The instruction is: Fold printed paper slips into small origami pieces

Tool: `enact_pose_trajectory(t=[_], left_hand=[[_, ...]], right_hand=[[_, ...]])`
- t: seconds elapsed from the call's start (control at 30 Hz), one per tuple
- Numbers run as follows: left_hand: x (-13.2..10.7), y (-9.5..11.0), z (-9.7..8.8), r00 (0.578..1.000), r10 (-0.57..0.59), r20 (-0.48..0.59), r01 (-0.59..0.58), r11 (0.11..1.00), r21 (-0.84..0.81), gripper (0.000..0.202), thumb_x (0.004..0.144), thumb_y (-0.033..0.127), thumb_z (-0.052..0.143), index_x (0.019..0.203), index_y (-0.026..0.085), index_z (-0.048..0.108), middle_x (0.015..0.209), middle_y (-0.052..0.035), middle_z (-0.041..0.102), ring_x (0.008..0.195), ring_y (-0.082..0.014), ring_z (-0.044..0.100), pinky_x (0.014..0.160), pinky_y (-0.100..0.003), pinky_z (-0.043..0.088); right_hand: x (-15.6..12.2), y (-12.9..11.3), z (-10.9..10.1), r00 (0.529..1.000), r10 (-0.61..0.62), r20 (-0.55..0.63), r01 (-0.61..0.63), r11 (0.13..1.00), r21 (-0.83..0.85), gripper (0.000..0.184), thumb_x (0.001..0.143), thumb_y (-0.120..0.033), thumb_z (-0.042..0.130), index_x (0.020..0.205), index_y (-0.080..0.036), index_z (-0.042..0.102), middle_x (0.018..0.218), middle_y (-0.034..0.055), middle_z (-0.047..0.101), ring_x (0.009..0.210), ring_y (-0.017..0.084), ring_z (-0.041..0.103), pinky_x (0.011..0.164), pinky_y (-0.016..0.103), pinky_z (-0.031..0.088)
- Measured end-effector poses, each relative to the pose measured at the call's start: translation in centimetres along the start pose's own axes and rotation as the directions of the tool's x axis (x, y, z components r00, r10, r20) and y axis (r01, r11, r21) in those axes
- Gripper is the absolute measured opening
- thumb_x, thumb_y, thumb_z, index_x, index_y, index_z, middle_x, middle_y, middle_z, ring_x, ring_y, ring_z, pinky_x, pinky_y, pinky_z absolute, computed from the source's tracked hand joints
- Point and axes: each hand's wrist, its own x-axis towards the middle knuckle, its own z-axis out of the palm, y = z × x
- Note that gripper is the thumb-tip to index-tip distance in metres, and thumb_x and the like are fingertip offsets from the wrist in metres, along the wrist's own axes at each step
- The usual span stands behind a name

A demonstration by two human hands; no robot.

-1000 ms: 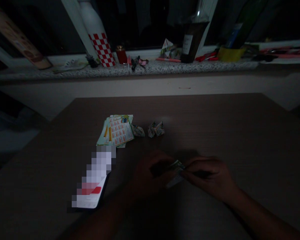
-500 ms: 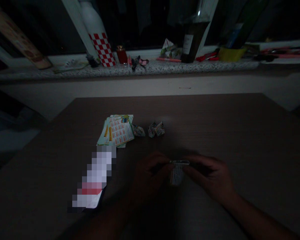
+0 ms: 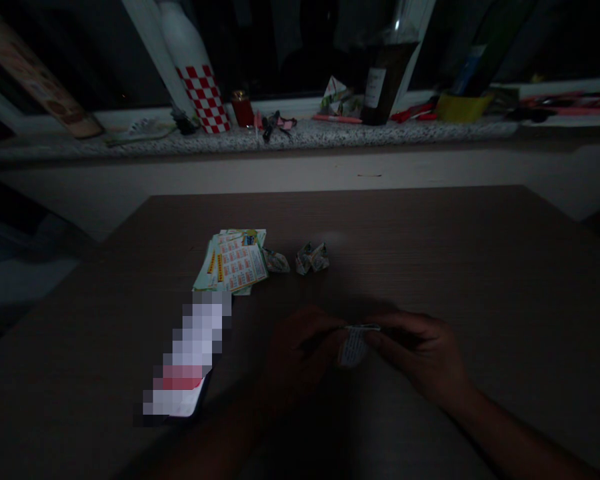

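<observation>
A small folded piece of printed paper [image 3: 354, 347] is pinched between my two hands above the table, its folded edge on top. My left hand [image 3: 303, 350] grips its left upper corner between thumb and fingers. On the opposite side, my right hand [image 3: 423, 347] pinches the right upper corner the same way. Beyond the hands lie two small folded paper shapes [image 3: 312, 259] standing close together. Another folded paper piece [image 3: 277, 261] rests against a stack of printed paper slips [image 3: 237, 263]. Dim light hides detail on the left hand.
A phone [image 3: 190, 360] with a lit, blurred screen lies left of my hands on the brown table [image 3: 430, 240]. Along the granite sill [image 3: 320, 137] stand a checkered bottle [image 3: 205, 93], a small red jar [image 3: 242, 109], a dark cup [image 3: 385, 87] and a yellow container [image 3: 463, 107].
The folded paper's top opening has narrowed and the paper tilts slightly differently between my fingers. Both hands keep nearly the same place.
</observation>
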Motion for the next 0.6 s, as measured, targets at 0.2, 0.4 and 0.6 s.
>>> enact_pose_trajectory(t=[0.2,0.4,0.6], left_hand=[[0.0,0.13,0.0,0.999,0.035,-0.029,-0.035,0.999,-0.011,0.01,0.086,0.017,0.059,0.09,0.016,0.069,0.085,-0.0043,0.066,0.075,-0.0134,0.062,0.066,-0.023,0.049],[-0.04,0.11,-0.13,0.998,0.048,-0.034,-0.049,0.997,-0.052,0.009,0.084,0.016,0.062,0.091,0.016,0.068,0.086,-0.0038,0.065,0.078,-0.0135,0.062,0.07,-0.024,0.049],[-0.01,-0.06,-0.19,0.999,0.039,-0.016,-0.04,0.991,-0.124,0.011,0.086,0.022,0.059,0.093,0.018,0.066,0.086,-0.003,0.065,0.079,-0.0141,0.062,0.069,-0.025,0.048]], right_hand=[[0.07,-0.28,-0.18,0.999,-0.005,0.042,0.004,1.0,0.023,0.017,0.071,-0.014,0.075,0.085,-0.025,0.076,0.077,-0.0013,0.077,0.067,0.012,0.071,0.062,0.017,0.057],[0.25,-0.28,-0.25,0.997,-0.022,0.079,0.017,0.998,0.062,0.02,0.074,-0.012,0.073,0.089,-0.026,0.076,0.081,-0.0002,0.077,0.072,0.013,0.072,0.066,0.019,0.058],[0.28,-0.43,-0.53,0.985,-0.022,0.174,0.0,0.992,0.126,0.026,0.076,-0.011,0.072,0.095,-0.028,0.075,0.085,0.0001,0.077,0.075,0.013,0.071,0.067,0.019,0.057]])
